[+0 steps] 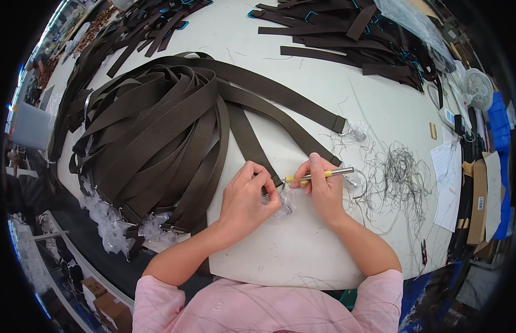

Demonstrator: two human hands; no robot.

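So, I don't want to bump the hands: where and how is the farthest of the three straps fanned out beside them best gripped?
I'd pinch the strap's webbing by its two edges, just short of its folded end, coming from the far side. It seems to lie flat there, while the right hand and another strap take up the near side. The plastic-wrapped fitting may slip.

L fingers [264, 181] & R fingers [316, 167] bent, nr. tog.

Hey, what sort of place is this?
Probably a sewing or strap-making workshop: there's a heap of dark webbing straps, a tangle of loose thread on the white table, and a yellow pen-like tool in your right hand.
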